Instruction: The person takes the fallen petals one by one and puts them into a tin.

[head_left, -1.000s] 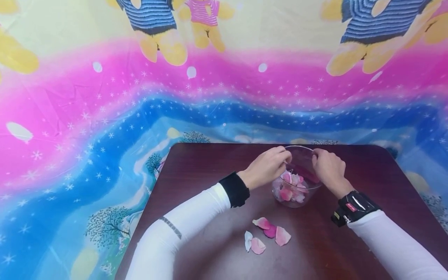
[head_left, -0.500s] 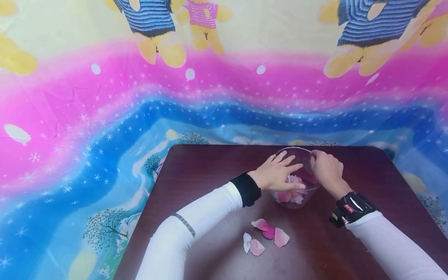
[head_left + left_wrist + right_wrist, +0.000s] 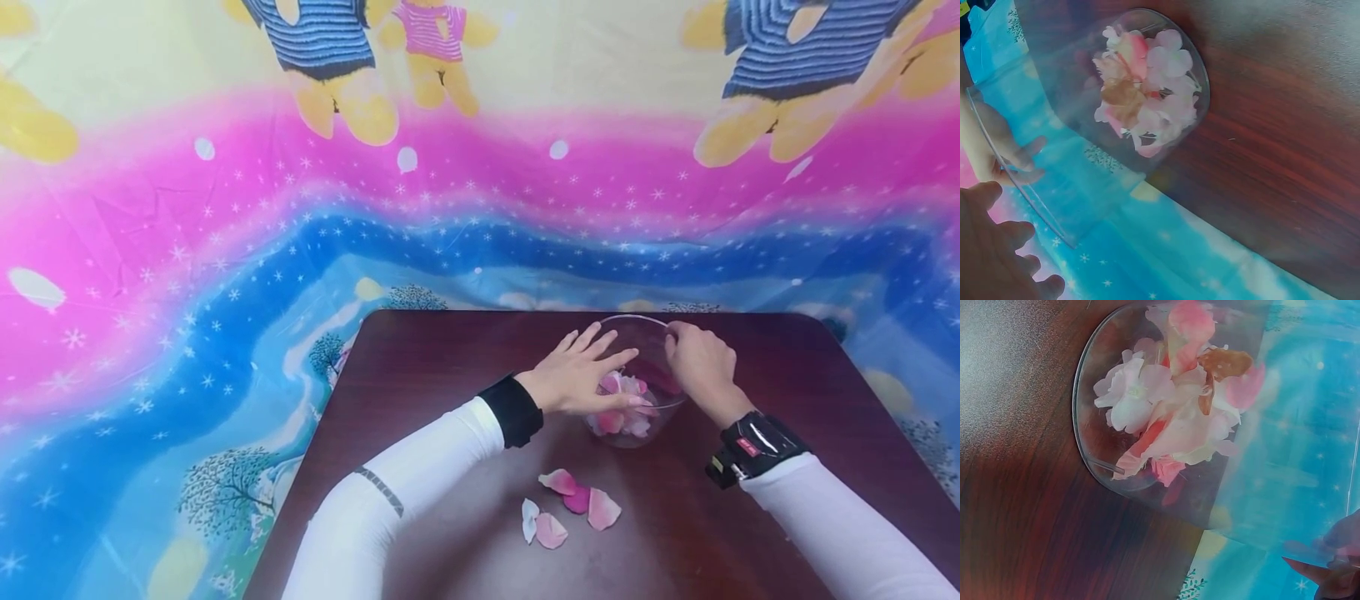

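A clear bowl point(image 3: 660, 423) stands upright on the table, a heap of pink and white petals point(image 3: 619, 421) at its bottom. Through the wall in the right wrist view, a brownish petal point(image 3: 1225, 364) lies among the flowers. My right hand point(image 3: 701, 364) grips the rim at the bowl's right side, fingers curled over it. At the left side my left hand point(image 3: 573, 379) is spread flat, its fingertips overlapping the rim and holding nothing. In the left wrist view, the fingers point(image 3: 1016, 234) of that hand are separate near the rim.
Nearer on the dark wooden table point(image 3: 442, 367) lie several loose petals: a white one point(image 3: 529, 521), a deep pink one point(image 3: 576, 500) and pale pink ones, such as a petal point(image 3: 604, 509) on the right. A printed cloth point(image 3: 480, 183) hangs behind the table.
My left hand has let go of the rim, spread its fingers over the bowl's left side, then drawn slightly back left. The right hand keeps its hold; the loose petals stay put.
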### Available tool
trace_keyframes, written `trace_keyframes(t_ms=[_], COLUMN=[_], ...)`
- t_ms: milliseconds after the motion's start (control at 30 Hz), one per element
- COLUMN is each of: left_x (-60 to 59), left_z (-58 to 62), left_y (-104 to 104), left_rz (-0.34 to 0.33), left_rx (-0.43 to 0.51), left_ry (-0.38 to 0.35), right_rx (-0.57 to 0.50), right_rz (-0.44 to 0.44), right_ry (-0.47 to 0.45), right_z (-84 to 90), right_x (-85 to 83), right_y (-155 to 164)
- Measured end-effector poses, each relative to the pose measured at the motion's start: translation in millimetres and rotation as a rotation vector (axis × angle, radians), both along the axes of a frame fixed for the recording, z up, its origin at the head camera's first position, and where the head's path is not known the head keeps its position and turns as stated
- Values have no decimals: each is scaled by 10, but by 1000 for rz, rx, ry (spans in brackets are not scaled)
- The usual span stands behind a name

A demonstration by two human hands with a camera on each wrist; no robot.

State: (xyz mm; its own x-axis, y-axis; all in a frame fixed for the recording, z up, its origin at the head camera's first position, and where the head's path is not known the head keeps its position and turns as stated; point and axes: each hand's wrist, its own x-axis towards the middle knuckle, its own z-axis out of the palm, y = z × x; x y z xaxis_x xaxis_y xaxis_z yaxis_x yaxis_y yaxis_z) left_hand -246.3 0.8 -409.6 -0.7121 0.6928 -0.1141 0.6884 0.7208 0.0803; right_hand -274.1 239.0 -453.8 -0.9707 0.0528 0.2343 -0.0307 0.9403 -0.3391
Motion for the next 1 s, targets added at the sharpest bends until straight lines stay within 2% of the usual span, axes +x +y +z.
trace_keyframes(t_ms=[267, 500, 633, 767, 1000], left_x=[29, 58, 79, 122, 237], left_z=[-105, -125, -138, -177, -308], left_y=[-137, -245, -300, -374, -536], left_rz=[24, 33, 35, 36, 23], left_rx=[26, 31, 63, 81, 83], left_ry=[17, 38, 21, 15, 51], right_rx=[-10, -11, -11, -13, -13], right_rz=[-4, -1, -3, 1, 8], right_ry=[-2, 1, 0, 1, -1], right_z=[10, 7, 8, 13, 22], right_x=[19, 2, -2, 2, 2], right_y=[-2, -8, -4, -8, -19])
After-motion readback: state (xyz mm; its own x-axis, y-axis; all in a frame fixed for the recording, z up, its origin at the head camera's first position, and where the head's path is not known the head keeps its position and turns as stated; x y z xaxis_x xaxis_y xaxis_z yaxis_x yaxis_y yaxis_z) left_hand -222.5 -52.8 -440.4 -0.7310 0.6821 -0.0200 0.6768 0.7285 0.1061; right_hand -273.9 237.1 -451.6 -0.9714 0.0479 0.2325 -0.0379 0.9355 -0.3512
